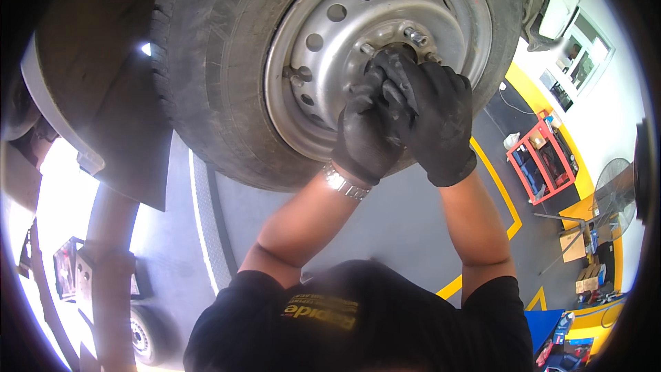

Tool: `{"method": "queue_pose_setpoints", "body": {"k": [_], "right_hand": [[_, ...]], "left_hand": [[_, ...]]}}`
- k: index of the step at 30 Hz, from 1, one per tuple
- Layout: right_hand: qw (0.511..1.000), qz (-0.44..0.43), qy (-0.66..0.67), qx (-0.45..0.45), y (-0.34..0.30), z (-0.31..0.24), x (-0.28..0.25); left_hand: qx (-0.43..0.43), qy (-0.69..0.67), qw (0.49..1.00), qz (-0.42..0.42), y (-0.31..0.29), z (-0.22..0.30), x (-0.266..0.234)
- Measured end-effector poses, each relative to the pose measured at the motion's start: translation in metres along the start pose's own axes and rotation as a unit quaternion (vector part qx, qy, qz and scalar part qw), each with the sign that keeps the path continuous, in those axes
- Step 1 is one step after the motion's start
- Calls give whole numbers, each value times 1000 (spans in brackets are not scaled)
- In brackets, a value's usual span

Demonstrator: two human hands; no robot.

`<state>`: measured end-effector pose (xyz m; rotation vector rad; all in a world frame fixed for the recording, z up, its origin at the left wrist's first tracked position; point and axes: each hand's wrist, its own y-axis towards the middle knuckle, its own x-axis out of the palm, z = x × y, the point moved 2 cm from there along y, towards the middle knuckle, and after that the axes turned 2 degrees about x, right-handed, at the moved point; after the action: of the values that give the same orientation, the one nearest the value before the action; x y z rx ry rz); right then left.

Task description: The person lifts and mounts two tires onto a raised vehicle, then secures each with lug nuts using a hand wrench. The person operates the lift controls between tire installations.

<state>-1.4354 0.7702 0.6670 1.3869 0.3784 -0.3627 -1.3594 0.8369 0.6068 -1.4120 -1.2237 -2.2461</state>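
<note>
A large tyre [213, 83] on a silver steel wheel [323, 89] hangs raised in front of me at the upper middle. Metal studs or nuts [415, 36] stick out around its hub. Both my hands wear black gloves and meet just below the hub centre. My left hand [368, 131] is closed, its fingers curled up against the hub. Pressed beside and partly over it is my right hand [441, 114], also with bent, closed fingers. Whatever lies between the fingers is hidden by the dark gloves. A metal watch [346, 182] circles my left wrist.
Dark vehicle bodywork [103, 62] hangs at the left, above a lift post [110, 262]. Another wheel [143, 334] stands at the lower left. On the right are a red tool cart [542, 160], a fan [615, 189] and cardboard boxes [573, 244]. Yellow lines [506, 200] mark the grey floor.
</note>
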Motion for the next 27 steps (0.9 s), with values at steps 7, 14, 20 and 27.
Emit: {"method": "queue_pose_setpoints", "body": {"k": [7,14,20,27], "right_hand": [[998,-6,-43,-46,-3,9,-1],[991,11,-101,-91,0,5,6],[995,-100,11,28,5,2,-1],[998,-40,-27,-35,-14,-7,-23]], "left_hand": [[0,-58,998,9,2,-9,0],[7,-50,998,-27,2,-9,6],[77,131,988,-9,0,-1,9],[69,224,967,97,18,16,19]]}}
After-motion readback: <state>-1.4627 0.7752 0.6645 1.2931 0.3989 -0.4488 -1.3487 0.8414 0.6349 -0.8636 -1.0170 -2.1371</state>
